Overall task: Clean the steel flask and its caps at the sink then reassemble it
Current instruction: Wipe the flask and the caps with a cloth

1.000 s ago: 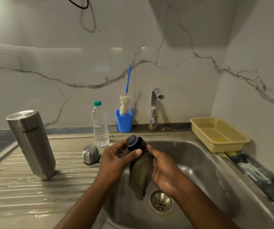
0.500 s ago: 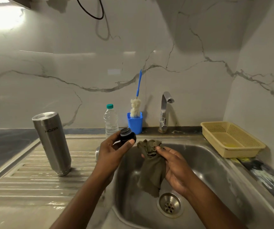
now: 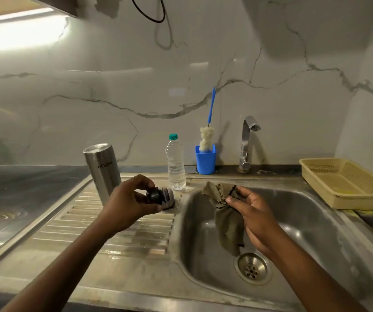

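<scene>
**Cap-cleaning step, apparently between wiping and reassembly.**
The left hand [image 3: 131, 199] gripped the small black round stopper cap [image 3: 154, 195] with curled fingers and thumb, close by the domed steel outer cap [image 3: 169, 195] on the ribbed steel drainboard [image 3: 113, 226]. The tall cylindrical steel flask [image 3: 103, 167] stood just behind. The right hand [image 3: 253, 212] pinched a crumpled olive cloth [image 3: 223, 212] over the steel sink basin [image 3: 298, 221]. Next would probably come setting the stopper down steadily, then wiping the outer cap.

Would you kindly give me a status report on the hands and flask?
Left hand grips black cap, beside steel cap on drainboard. Right hand pinches cloth over sink. Flask stands inverted, not reassembled. Nothing between hands and flask.
</scene>
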`<state>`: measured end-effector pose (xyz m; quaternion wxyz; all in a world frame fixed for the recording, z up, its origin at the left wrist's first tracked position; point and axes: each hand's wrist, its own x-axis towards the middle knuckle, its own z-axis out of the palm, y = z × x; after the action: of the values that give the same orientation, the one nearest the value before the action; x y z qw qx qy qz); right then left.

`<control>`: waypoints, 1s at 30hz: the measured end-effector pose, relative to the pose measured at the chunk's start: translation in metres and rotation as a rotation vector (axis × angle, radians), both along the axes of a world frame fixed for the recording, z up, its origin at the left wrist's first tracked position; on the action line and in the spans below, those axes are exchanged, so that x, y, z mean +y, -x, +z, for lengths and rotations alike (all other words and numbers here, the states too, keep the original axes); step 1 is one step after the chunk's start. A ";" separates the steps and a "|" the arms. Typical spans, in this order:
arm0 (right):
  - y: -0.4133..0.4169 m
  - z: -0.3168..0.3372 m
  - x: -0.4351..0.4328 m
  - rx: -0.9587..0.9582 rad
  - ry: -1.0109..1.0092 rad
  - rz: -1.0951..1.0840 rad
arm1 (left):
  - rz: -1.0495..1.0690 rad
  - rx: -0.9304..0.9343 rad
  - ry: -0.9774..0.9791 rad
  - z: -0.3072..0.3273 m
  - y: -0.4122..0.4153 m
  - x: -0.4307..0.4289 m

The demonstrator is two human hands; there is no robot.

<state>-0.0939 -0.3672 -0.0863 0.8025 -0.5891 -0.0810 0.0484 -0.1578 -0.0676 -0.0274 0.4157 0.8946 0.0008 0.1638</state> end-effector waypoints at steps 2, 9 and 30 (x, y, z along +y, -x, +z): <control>-0.001 -0.001 0.000 -0.023 0.012 -0.016 | -0.021 0.006 -0.284 0.006 0.002 0.006; -0.005 -0.004 -0.002 -0.035 0.028 -0.026 | -0.132 0.129 -0.995 0.014 -0.012 0.009; -0.011 -0.007 -0.007 -0.054 0.039 -0.049 | -0.125 0.330 -0.686 0.022 -0.034 0.015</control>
<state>-0.0828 -0.3744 -0.0930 0.7892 -0.6077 -0.0874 0.0145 -0.1234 -0.0525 -0.0059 0.0955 0.9944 -0.0416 -0.0175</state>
